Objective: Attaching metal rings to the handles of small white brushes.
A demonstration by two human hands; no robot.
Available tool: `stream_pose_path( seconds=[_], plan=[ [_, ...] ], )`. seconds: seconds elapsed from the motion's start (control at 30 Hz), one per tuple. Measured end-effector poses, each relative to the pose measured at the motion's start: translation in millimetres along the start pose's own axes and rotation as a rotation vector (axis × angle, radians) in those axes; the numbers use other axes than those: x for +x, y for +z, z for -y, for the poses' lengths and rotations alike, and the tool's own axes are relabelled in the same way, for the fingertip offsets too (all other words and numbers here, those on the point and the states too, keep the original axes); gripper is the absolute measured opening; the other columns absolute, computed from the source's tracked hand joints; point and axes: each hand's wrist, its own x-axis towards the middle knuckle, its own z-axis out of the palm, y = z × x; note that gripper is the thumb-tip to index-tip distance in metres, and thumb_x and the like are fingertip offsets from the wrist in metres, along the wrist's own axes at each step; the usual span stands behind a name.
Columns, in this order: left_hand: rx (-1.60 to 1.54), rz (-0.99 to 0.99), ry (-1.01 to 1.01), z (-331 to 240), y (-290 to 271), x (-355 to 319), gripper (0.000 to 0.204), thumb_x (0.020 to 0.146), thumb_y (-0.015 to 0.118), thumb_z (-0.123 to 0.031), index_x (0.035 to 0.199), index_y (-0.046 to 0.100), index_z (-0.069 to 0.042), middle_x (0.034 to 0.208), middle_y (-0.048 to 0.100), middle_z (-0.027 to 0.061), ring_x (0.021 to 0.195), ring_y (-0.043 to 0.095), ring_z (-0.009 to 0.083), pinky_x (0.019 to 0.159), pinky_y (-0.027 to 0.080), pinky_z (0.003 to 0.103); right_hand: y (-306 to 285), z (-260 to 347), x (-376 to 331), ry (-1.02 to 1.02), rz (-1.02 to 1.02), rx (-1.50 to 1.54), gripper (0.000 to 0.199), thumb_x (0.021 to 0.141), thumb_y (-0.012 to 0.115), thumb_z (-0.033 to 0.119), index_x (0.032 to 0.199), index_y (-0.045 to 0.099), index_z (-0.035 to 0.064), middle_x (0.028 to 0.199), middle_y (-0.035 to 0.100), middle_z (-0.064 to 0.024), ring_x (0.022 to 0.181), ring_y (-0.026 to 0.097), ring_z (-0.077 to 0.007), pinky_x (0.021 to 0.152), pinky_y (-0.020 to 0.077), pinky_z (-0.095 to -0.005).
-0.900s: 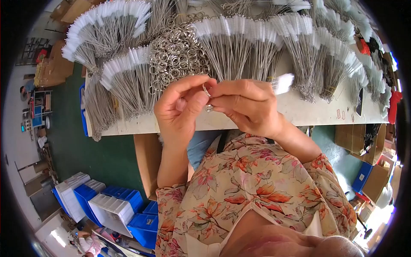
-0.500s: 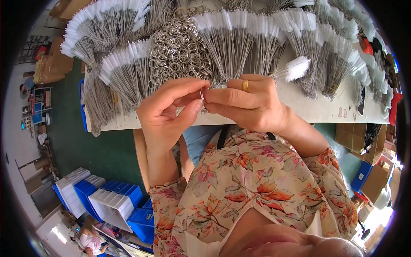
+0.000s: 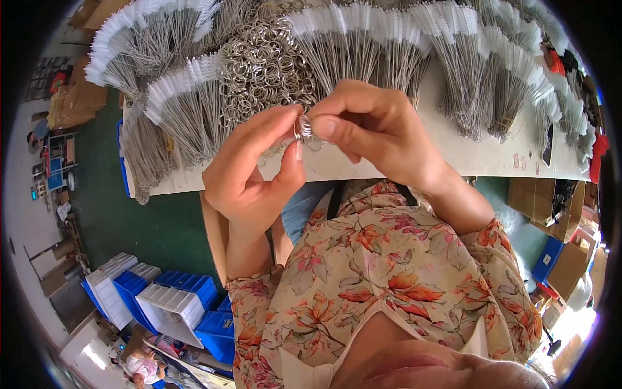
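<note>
Pinching a small metal split ring [image 3: 303,126] just above the centre of the frame, between the thumb and fingertips of the left hand [image 3: 256,172] and the thumb and forefinger of the right hand [image 3: 372,129]. Sitting right at the meeting point of both sets of fingertips, mostly covered by them, with only a bright coil showing. Closing narrowly on the ring with both hands, thumbs pressing from below and the right, remaining fingers curling loosely. Hovering over the near edge of a pale worktable [image 3: 479,155]. Lying behind the hands, a heap of loose silver rings [image 3: 262,65] at upper centre. Fanning across the top of the frame, bundles of thin wire brushes with white bristle tips [image 3: 363,29]. Stacking at lower left, blue and white plastic bins [image 3: 162,301] on a green floor.
</note>
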Motion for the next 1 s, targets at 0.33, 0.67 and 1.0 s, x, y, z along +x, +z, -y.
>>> stream_pose_path(
  seconds=[0.33, 0.67, 1.0],
  plan=[
    [-0.101, 0.118, -0.14, 16, -10, 0, 0.033, 0.069, 0.06, 0.014, 0.101, 0.062, 0.006, 0.1, 0.062, 0.0162, 0.086, 0.063, 0.0176, 0.074, 0.053, 0.026, -8, -15, 10, 0.09, 0.059, -0.088, 0.013, 0.083, 0.065, 0.011, 0.085, 0.067, -0.0008, 0.066, 0.06, -0.0014, 0.051, 0.047, -0.004, 0.045, 0.0375, -0.0194],
    [-0.018, 0.206, -0.088, 9, -9, -4, 0.03, 0.07, 0.06, 0.012, 0.1, 0.062, 0.007, 0.099, 0.062, 0.0168, 0.084, 0.063, 0.0177, 0.072, 0.053, 0.025, -18, -11, 7, 0.102, 0.17, -0.181, 0.015, 0.083, 0.065, 0.014, 0.084, 0.066, -0.0002, 0.068, 0.059, -0.0012, 0.05, 0.049, -0.0056, 0.046, 0.0386, -0.0207],
    [0.073, 0.013, 0.049, 11, 5, -22, 0.029, 0.073, 0.06, 0.008, 0.102, 0.06, 0.008, 0.099, 0.062, 0.0192, 0.084, 0.063, 0.0219, 0.071, 0.052, 0.027, -9, -17, -3, 0.293, 0.164, 0.232, 0.019, 0.084, 0.065, 0.019, 0.086, 0.065, 0.0005, 0.068, 0.057, 0.0003, 0.05, 0.047, -0.0045, 0.045, 0.0368, -0.0195]
  ],
)
